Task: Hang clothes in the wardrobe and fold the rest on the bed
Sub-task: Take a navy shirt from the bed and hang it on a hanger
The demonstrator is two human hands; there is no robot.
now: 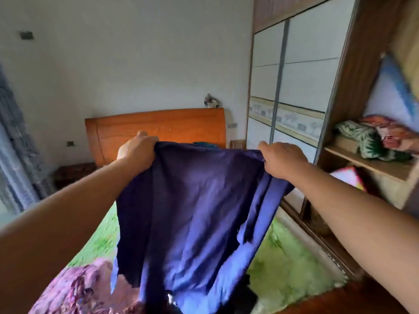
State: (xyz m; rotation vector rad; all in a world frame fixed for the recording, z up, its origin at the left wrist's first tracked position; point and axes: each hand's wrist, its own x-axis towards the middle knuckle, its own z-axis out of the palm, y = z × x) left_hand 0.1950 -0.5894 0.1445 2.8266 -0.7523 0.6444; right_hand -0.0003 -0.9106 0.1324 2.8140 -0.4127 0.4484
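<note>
A dark blue-purple garment (192, 200) hangs spread out in the air above the bed (290, 264), which has a green cover. My left hand (136, 148) grips its top left corner. My right hand (283, 157) grips its top right corner. The cloth drops down to the foot of the bed and hides much of the mattress. A maroon patterned garment (79, 288) lies crumpled at the lower left. The wardrobe (301, 75), with white sliding doors shut, stands along the right side.
An orange wooden headboard (158, 125) stands against the far wall. Open shelves (371, 164) on the right hold folded fabrics and a pillow. A dark nightstand (72, 173) sits left of the bed, and curtains (15, 143) hang at the far left.
</note>
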